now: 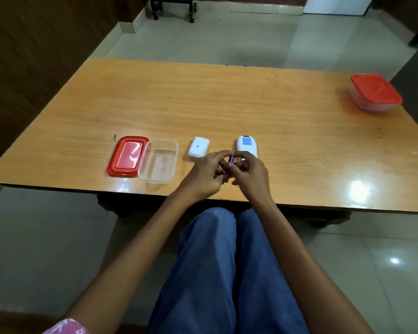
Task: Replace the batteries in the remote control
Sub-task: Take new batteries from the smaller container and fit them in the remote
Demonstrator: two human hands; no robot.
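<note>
Blue battery [231,162] pinched by curled fingertips of both left hand [206,173] and right hand [250,174] | its long axis slants away from the body | remote control [246,145] lies back-up just beyond right fingertips, lengthwise likewise | right hand nearer; insertion judged next.
</note>
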